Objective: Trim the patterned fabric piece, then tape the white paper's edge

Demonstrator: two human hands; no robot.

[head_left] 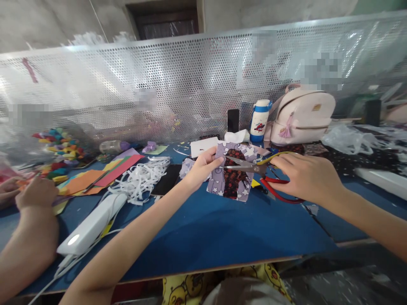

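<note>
My left hand [206, 164] pinches the left edge of a piece of purple fabric [216, 184] printed with white flowers. On its face is a dark red-and-black patterned shape [234, 182]. My right hand [297, 171] grips a pair of scissors [260, 169] with one yellow and one red handle loop. The blades point left and are spread apart, lying across the fabric and the dark shape. I hold all of this above the blue table. More purple fabric [187, 167] lies partly hidden behind my left hand.
On the left, another person's hands [36, 192] work beside coloured paper sheets [119, 169]. A white power bank-like box [92, 224] with a cable lies nearby, with white strips [143, 180] behind. A bottle [260, 120], phone [233, 120] and backpack [302, 116] stand along a perforated metal panel [190, 84].
</note>
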